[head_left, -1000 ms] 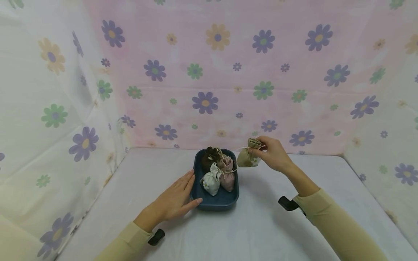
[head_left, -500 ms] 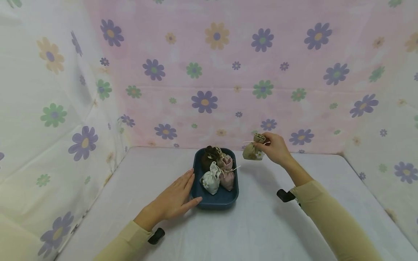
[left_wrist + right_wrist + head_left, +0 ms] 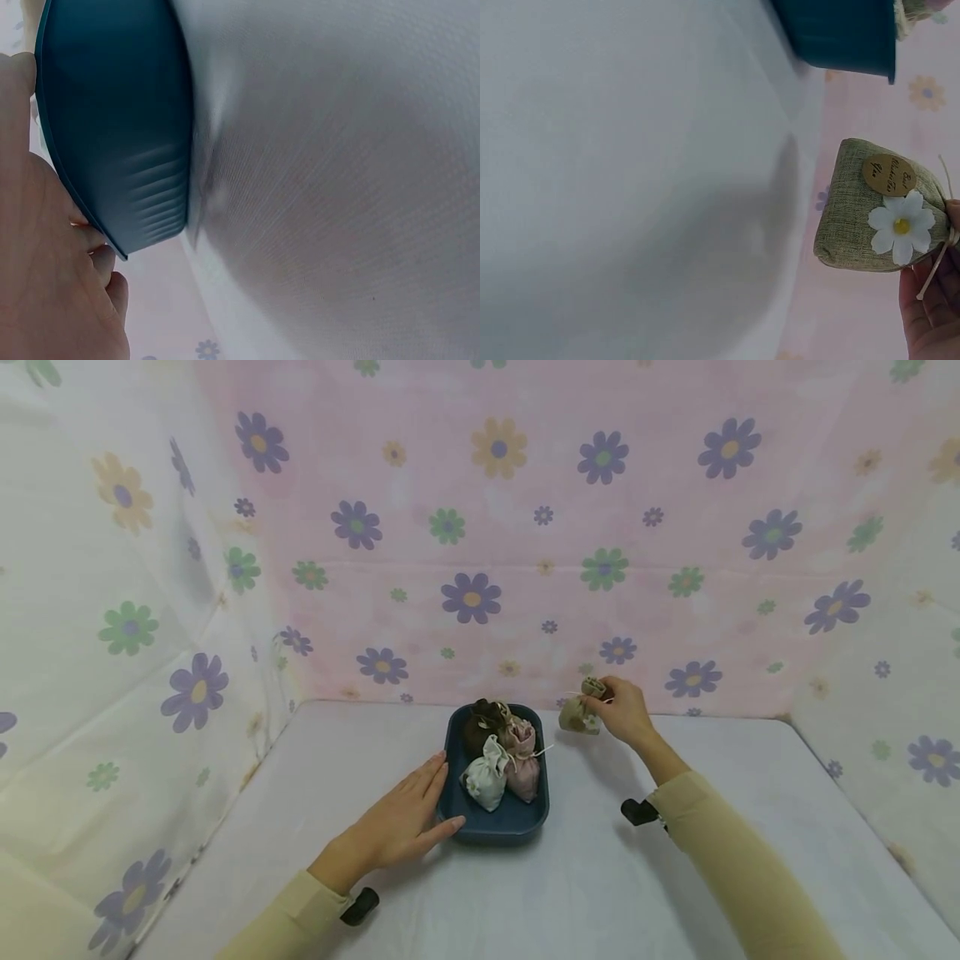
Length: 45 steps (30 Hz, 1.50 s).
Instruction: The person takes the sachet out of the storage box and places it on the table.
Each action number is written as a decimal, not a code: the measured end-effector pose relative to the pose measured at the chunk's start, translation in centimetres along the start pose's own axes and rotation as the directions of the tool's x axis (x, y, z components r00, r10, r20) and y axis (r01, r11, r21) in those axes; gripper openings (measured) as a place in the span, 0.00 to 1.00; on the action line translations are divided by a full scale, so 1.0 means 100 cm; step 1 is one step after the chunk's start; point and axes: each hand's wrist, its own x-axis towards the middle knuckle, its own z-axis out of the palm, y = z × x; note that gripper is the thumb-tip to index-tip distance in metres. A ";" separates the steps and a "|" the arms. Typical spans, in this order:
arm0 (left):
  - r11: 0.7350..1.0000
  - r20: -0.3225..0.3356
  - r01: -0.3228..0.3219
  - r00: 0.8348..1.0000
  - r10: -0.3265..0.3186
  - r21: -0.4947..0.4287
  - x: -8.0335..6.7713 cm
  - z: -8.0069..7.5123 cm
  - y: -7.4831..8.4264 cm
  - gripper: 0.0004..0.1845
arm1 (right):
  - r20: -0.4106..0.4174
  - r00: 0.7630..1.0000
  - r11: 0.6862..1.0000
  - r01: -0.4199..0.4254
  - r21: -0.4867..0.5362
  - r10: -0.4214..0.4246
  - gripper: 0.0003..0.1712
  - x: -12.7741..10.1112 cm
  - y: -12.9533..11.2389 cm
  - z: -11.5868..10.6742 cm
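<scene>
Backdrop: floral cloth [image 3: 480, 527], pink behind and white at both sides, printed with purple, green and orange daisies, hangs around my work area.
Surface: white tablecloth [image 3: 570, 885] covers the table; it fills most of both wrist views.
Tray: dark blue tray [image 3: 495, 822] stands near the middle of the table, its long side running away from me; the left wrist view shows its outer wall, the right wrist view one corner.
Tray contents: brown pouch [image 3: 480, 720] at the far end, white pouch [image 3: 483, 777] and pink pouch [image 3: 522, 758] side by side nearer to me, all three bunched together and touching.
Left hand: my left hand [image 3: 401, 822] lies flat on the cloth with fingers straight and relaxed, its fingertips against the tray's left wall and near corner; it grasps nothing.
Right hand: my right hand [image 3: 624, 710] pinches the tied neck of the olive pouch [image 3: 577, 717] between thumb and fingers.
Olive pouch: it is right of the tray's far end, apart from the tray and close to the back cloth; whether it touches the table I cannot tell.
Pouch detail: the right wrist view shows coarse weave, a white paper flower [image 3: 901, 226] with a yellow centre, a round brown label [image 3: 889, 175] and a pale string [image 3: 937, 262].
</scene>
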 end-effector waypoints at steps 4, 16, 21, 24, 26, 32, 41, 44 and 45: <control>1.000 -0.007 -0.005 1.000 0.005 0.010 0.000 0.001 0.000 0.52 | -0.002 1.000 1.000 -0.021 -0.005 0.021 0.16 -0.002 0.010 0.007; 1.000 0.017 0.016 1.000 -0.016 -0.006 -0.001 -0.002 0.003 0.52 | 0.047 0.995 0.995 -0.089 0.042 0.087 0.20 -0.005 0.025 0.018; 1.000 0.014 0.022 1.000 -0.022 -0.016 -0.001 -0.003 0.003 0.52 | 0.047 0.996 0.995 -0.084 0.061 0.081 0.20 -0.006 0.024 0.016; 1.000 0.007 0.016 1.000 -0.016 -0.015 -0.001 -0.002 0.003 0.51 | 0.054 0.995 0.994 -0.090 0.066 0.086 0.20 -0.009 0.025 0.013; 1.000 0.003 0.013 1.000 -0.013 -0.009 -0.001 -0.001 0.002 0.51 | 0.057 0.994 0.993 -0.097 0.071 0.093 0.20 -0.011 0.024 0.010; 1.000 -0.001 0.017 1.000 -0.017 0.000 -0.001 0.001 0.001 0.51 | 0.041 0.998 0.996 -0.055 0.070 0.052 0.21 -0.016 0.023 0.001; 1.000 0.010 0.023 1.000 -0.023 -0.006 -0.001 0.001 0.001 0.52 | 0.042 0.999 0.998 -0.003 0.057 0.001 0.21 -0.026 0.025 -0.011; 1.000 0.012 0.024 1.000 -0.023 -0.011 -0.001 0.001 0.001 0.52 | 0.053 0.999 0.999 -0.007 0.049 0.004 0.21 -0.031 0.023 -0.016; 1.000 0.012 0.023 1.000 -0.022 -0.011 -0.001 0.001 0.001 0.52 | 0.059 0.998 0.999 -0.009 0.046 0.006 0.21 -0.032 0.022 -0.018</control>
